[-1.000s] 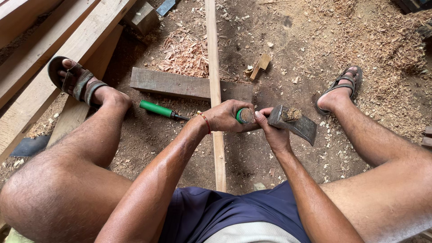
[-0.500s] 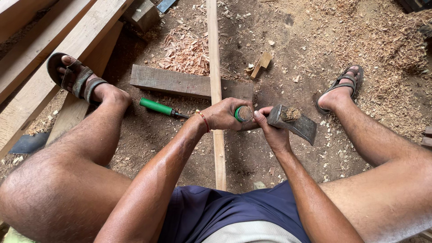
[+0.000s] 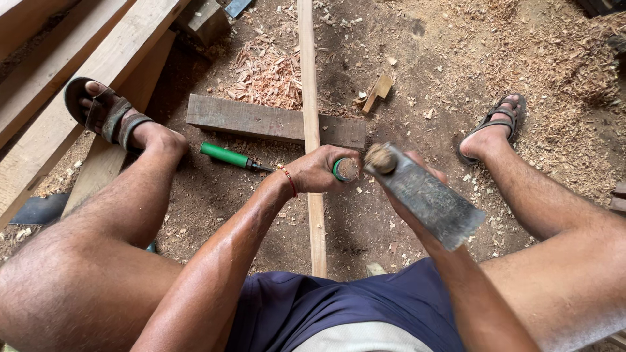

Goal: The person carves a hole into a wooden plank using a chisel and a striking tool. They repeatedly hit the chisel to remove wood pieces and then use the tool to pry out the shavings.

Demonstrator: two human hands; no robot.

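The green-handled chisel [image 3: 344, 169] stands gripped in the left hand [image 3: 319, 171], its struck end facing up and its blade hidden below the fist, so where the edge bites cannot be seen; it seems set against the long wooden strip [image 3: 309, 117] that runs under that hand. Just right of it, the right hand [image 3: 417, 189] is clenched around the handle of a hatchet [image 3: 424, 199], whose blurred head is turned so the blunt back sits close to the chisel's end. This looks like the striking step of chiselling; the next blow needs a square, controlled hit. Left of the left hand lies a second green-handled tool [image 3: 228, 156], beside a dark wooden block [image 3: 261, 120].
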